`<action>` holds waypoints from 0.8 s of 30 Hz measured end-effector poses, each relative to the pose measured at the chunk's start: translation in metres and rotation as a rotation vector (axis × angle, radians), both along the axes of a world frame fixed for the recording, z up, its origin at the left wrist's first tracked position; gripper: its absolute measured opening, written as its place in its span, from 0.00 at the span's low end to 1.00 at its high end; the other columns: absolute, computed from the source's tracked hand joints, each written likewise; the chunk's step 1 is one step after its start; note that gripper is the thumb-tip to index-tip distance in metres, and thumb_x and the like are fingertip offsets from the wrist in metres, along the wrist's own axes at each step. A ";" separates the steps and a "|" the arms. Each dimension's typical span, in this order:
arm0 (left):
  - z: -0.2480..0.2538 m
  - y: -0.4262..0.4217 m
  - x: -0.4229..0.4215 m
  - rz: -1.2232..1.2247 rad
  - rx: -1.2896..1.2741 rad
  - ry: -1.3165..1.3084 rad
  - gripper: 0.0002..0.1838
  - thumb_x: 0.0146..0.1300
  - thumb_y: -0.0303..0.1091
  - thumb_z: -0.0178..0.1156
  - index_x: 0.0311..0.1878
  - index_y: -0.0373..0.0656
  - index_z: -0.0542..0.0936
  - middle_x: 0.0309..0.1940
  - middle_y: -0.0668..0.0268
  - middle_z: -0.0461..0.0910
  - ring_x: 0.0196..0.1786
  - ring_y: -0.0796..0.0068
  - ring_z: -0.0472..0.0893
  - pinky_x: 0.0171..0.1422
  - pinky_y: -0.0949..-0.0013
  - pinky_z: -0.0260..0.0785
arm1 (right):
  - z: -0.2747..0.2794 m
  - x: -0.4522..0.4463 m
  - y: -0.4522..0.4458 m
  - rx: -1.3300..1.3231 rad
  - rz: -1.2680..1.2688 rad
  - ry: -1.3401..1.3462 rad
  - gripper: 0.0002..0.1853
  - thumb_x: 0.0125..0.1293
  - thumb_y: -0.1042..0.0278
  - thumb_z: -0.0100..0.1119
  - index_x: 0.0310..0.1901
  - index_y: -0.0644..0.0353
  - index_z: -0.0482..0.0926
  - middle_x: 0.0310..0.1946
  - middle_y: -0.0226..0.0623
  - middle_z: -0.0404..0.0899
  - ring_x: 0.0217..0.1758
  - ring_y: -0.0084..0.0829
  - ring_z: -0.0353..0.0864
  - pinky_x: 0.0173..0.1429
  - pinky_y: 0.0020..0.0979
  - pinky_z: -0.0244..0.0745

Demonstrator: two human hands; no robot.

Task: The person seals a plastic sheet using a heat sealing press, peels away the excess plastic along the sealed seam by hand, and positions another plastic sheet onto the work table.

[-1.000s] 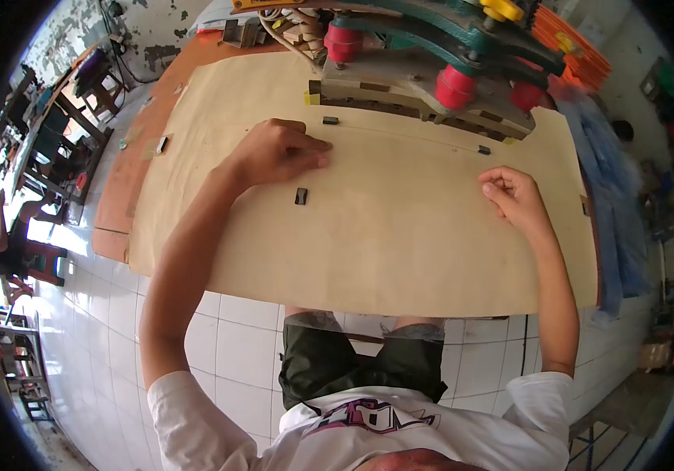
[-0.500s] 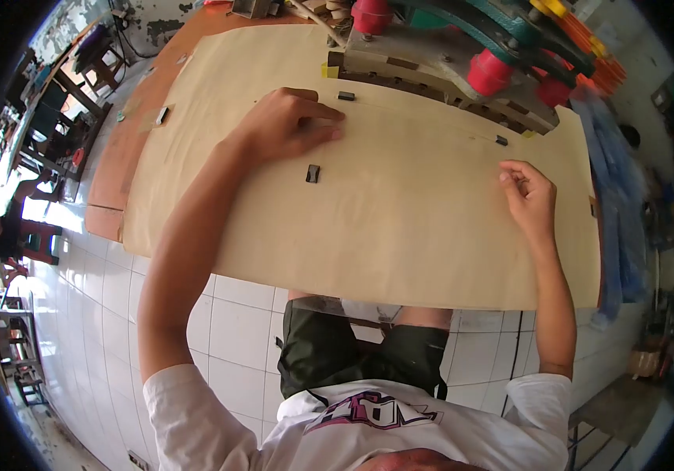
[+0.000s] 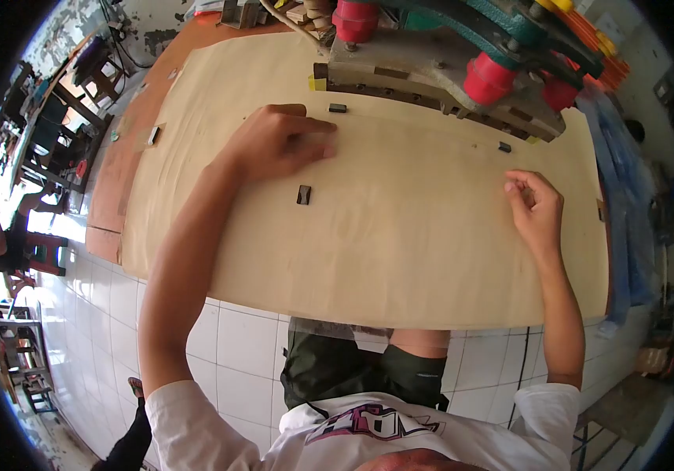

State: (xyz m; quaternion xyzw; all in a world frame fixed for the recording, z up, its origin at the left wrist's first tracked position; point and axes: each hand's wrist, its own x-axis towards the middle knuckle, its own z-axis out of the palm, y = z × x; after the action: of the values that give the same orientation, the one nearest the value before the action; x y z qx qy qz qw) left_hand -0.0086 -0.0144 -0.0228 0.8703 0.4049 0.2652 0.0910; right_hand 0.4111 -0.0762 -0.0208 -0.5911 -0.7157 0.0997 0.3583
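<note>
A large tan sheet covers most of the table. My left hand is over its upper left part, thumb and forefinger apart, slightly blurred, with nothing between them. Just beyond those fingertips is a small dark block; another dark block lies below the hand. At the right, my right hand is curled, thumb near the fingers, and what it may hold is too small to see. A third small block lies just above it.
A machine with a heavy metal plate and red mounts stands at the sheet's far edge. Blue plastic hangs at the right. One person's leg shows at lower left; another person sits at far left.
The view has shifted. My left hand stays near the upper block with small finger movement, and my right hand has moved slightly right. A person's leg has appeared at lower left.
</note>
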 end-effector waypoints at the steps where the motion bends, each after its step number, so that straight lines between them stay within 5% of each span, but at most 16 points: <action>1: 0.000 -0.001 0.000 0.011 -0.002 0.002 0.17 0.59 0.46 0.71 0.48 0.49 0.90 0.26 0.59 0.79 0.28 0.59 0.79 0.37 0.58 0.72 | 0.000 -0.001 0.000 0.009 0.003 -0.020 0.08 0.67 0.71 0.65 0.45 0.61 0.86 0.32 0.30 0.83 0.28 0.18 0.76 0.33 0.23 0.71; 9: 0.003 -0.003 0.000 0.038 -0.002 0.025 0.18 0.60 0.47 0.71 0.49 0.49 0.89 0.27 0.59 0.78 0.28 0.58 0.79 0.37 0.57 0.72 | 0.000 -0.003 0.003 -0.059 -0.018 0.049 0.07 0.67 0.72 0.65 0.45 0.62 0.86 0.34 0.32 0.84 0.34 0.19 0.80 0.36 0.23 0.74; 11: 0.012 -0.006 0.002 0.060 -0.115 0.081 0.18 0.60 0.40 0.72 0.51 0.42 0.87 0.38 0.52 0.84 0.37 0.54 0.83 0.45 0.59 0.78 | 0.001 -0.005 0.004 -0.066 -0.026 0.061 0.07 0.67 0.72 0.64 0.45 0.62 0.86 0.35 0.32 0.85 0.34 0.19 0.80 0.37 0.22 0.73; 14: 0.011 -0.005 0.000 0.040 -0.099 0.070 0.19 0.60 0.39 0.71 0.52 0.42 0.87 0.37 0.52 0.83 0.36 0.54 0.83 0.44 0.58 0.77 | -0.002 -0.003 0.006 -0.064 -0.023 0.062 0.07 0.67 0.73 0.64 0.45 0.63 0.86 0.36 0.32 0.85 0.35 0.19 0.80 0.36 0.22 0.73; 16: 0.011 -0.005 0.000 0.028 -0.088 0.055 0.19 0.60 0.39 0.71 0.53 0.42 0.87 0.36 0.53 0.83 0.36 0.55 0.83 0.43 0.58 0.77 | -0.006 0.000 0.008 0.026 0.037 0.041 0.07 0.70 0.74 0.64 0.47 0.65 0.85 0.31 0.22 0.78 0.25 0.08 0.65 0.28 0.15 0.58; 17: 0.011 -0.005 0.000 0.015 -0.074 0.041 0.19 0.60 0.39 0.71 0.53 0.42 0.87 0.35 0.53 0.82 0.35 0.55 0.82 0.42 0.58 0.76 | -0.005 -0.001 0.007 0.022 0.038 0.041 0.07 0.70 0.74 0.64 0.47 0.65 0.85 0.31 0.22 0.78 0.25 0.08 0.65 0.28 0.15 0.58; 19: 0.013 -0.007 0.001 0.012 -0.068 0.023 0.19 0.60 0.39 0.71 0.53 0.42 0.87 0.34 0.54 0.82 0.34 0.56 0.82 0.42 0.58 0.76 | 0.002 -0.004 0.004 -0.041 -0.005 0.030 0.07 0.68 0.73 0.64 0.45 0.64 0.85 0.34 0.31 0.83 0.33 0.19 0.78 0.34 0.23 0.73; 24: 0.015 -0.009 -0.002 -0.004 -0.108 0.081 0.20 0.61 0.40 0.70 0.55 0.43 0.86 0.34 0.54 0.81 0.34 0.56 0.82 0.43 0.59 0.75 | -0.001 0.001 0.006 -0.075 -0.016 0.032 0.08 0.68 0.72 0.65 0.47 0.63 0.86 0.34 0.31 0.82 0.33 0.19 0.78 0.35 0.22 0.73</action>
State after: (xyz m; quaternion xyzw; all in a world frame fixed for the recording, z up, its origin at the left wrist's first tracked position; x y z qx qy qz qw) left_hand -0.0105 -0.0230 -0.0073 0.8750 0.4200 0.2074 0.1219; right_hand 0.4117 -0.0700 -0.0221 -0.6084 -0.7008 0.1330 0.3479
